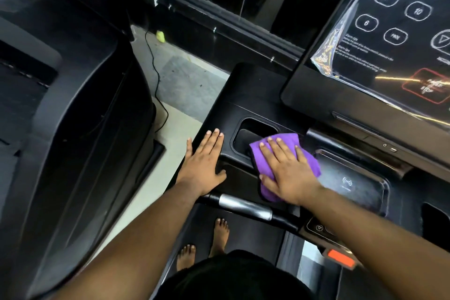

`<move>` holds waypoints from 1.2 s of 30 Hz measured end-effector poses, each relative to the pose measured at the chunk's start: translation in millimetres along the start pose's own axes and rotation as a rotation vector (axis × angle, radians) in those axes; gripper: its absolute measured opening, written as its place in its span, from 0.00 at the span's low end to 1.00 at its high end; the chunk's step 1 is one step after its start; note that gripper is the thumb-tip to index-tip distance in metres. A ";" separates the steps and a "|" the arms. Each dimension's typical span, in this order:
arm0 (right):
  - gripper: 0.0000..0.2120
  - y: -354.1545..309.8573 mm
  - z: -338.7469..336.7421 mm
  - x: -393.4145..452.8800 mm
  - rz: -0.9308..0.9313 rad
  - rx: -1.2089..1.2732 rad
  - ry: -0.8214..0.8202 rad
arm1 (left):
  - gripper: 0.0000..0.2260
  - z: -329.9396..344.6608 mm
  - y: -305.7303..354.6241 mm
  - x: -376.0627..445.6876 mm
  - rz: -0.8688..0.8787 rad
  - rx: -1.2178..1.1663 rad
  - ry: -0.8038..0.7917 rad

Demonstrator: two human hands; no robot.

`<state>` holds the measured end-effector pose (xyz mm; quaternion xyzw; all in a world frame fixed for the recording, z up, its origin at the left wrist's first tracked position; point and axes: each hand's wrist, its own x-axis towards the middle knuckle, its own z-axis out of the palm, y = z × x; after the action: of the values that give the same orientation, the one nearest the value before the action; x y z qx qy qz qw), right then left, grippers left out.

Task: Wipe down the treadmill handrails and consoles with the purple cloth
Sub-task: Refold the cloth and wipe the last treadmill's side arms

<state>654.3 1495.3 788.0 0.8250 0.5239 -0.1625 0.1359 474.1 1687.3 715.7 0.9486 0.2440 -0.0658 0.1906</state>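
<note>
My right hand [287, 170] lies flat with spread fingers on the purple cloth [310, 162], pressing it onto the black console tray [246, 87] at the edge of a recessed cup pocket [253, 129]. My left hand [204, 162] rests flat and open on the tray's left end, apart from the cloth. Below both hands runs the front handrail [246, 207] with its silver grip sensor. The tilted control panel [389, 39] with numbered keys and peeling plastic film rises at the upper right.
A wireless charging pad [353, 187] sits right of the cloth. A red safety key [341, 258] hangs lower right. Another treadmill [80, 117] stands to the left, with a cable [158, 85] on the floor between. My bare feet [220, 234] stand on the belt.
</note>
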 end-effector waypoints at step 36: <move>0.33 -41.8 -34.9 72.1 -0.132 -0.096 -0.174 | 0.46 -1.3 -2.1 1.3 -0.006 -0.014 0.000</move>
<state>649.4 1585.6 788.0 0.7641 0.5705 -0.2168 0.2090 474.3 1690.1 715.9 0.9464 0.2475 -0.0647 0.1972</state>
